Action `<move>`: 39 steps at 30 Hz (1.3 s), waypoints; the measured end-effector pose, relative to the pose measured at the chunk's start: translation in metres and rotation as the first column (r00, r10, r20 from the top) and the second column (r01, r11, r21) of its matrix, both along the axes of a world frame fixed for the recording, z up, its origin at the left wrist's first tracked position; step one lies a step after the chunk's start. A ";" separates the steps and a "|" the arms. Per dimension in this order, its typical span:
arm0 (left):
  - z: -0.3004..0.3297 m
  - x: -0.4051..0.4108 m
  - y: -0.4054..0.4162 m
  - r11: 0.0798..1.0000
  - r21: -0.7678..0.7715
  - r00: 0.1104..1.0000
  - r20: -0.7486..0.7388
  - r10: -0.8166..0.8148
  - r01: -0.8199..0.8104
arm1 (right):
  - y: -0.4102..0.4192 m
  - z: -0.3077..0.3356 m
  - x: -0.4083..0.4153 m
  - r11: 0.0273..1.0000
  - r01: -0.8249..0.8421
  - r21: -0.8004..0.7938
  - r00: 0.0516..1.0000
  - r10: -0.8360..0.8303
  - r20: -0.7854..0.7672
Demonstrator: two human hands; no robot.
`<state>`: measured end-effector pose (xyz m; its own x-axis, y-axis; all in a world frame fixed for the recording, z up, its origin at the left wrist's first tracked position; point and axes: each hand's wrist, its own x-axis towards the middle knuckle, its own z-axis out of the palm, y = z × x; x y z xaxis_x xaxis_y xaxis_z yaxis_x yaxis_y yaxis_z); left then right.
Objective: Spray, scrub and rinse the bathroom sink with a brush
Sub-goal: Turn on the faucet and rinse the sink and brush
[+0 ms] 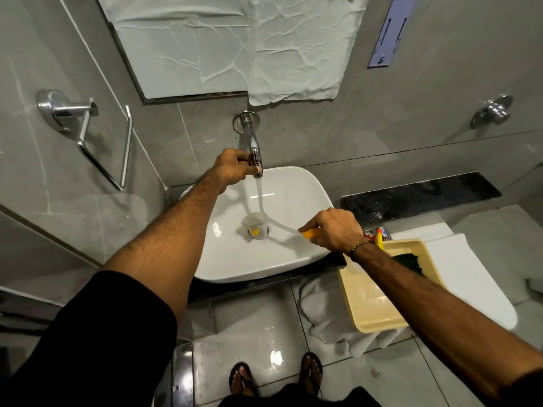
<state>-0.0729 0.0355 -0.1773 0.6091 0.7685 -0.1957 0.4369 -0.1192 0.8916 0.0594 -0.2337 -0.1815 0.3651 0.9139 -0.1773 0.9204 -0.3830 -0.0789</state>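
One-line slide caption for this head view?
Left hand on the running tap, right hand holding the brush over the white sink drain.

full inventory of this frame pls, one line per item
sink: 1, white, on the dark counter, centre
tap: 1, chrome, wall-mounted above the sink, water running
brush: 1, white head and neck, orange grip, head over the drain under the stream
tray: 1, pale yellow, right of the sink, dark green item inside
towel ring: 1, chrome, left wall
wall knob: 1, chrome, right wall
paper sheets: white, crumpled, covering the mirror
white cloth: under and beside the tray
left hand: 1, on the tap
right hand: 1, fingers closed on the brush grip
feet: 2, in sandals, bottom centre
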 end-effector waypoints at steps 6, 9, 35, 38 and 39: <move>0.001 0.000 0.000 0.999 -0.037 1.000 0.022 0.010 -0.009 | -0.003 0.001 0.004 0.999 0.032 0.001 0.995 -0.032 0.093; 0.000 0.000 -0.001 0.998 -0.053 1.000 0.023 0.018 -0.017 | -0.008 -0.002 0.005 0.999 0.031 0.006 0.991 -0.032 0.132; 0.013 0.021 -0.063 0.875 0.341 0.919 -0.068 0.388 -0.344 | -0.003 -0.026 0.006 0.997 0.025 0.076 0.995 -0.032 0.091; 0.016 0.028 -0.070 0.863 0.345 0.902 -0.090 0.421 -0.368 | -0.010 -0.028 0.010 0.982 0.159 0.101 0.980 -0.145 -0.134; 0.017 0.029 -0.070 0.867 0.338 0.902 -0.100 0.419 -0.365 | -0.014 -0.030 0.012 0.968 0.228 0.101 0.950 -0.198 -0.240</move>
<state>-0.0438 -0.0342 -0.1602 0.2241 0.9744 0.0151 0.6416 -0.1592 0.7503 0.0710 -0.2478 -0.2118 0.5175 0.8394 -0.1661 0.7706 -0.5416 -0.3359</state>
